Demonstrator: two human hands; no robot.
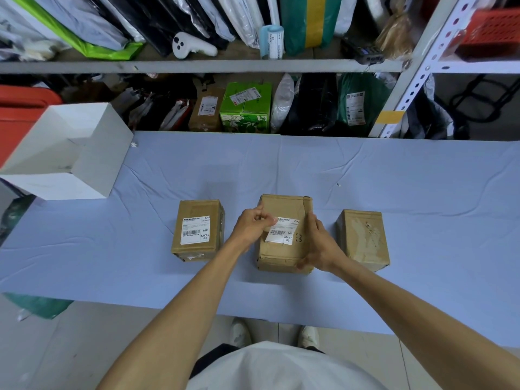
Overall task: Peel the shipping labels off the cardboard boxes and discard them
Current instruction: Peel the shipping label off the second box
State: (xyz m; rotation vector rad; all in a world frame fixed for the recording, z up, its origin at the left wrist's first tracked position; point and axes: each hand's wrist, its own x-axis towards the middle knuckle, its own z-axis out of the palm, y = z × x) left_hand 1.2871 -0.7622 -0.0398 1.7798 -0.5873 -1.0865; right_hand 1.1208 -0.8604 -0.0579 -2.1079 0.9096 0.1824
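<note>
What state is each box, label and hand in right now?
Left box: closed, untouched.
Left label: fully stuck.
Middle box: closed, gripped by right hand.
Middle label: stuck, corner pinched by left hand.
Right box: label gone, torn patches left.
White box: open.

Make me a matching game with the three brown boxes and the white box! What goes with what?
1 left brown box
2 middle brown box
3 right brown box
4 white box

A no label, torn scraps on top
B open, at the left end of the table
C flat label, untouched
D peeling label pinched by the left hand

Pairs: 1-C, 2-D, 3-A, 4-B
</note>
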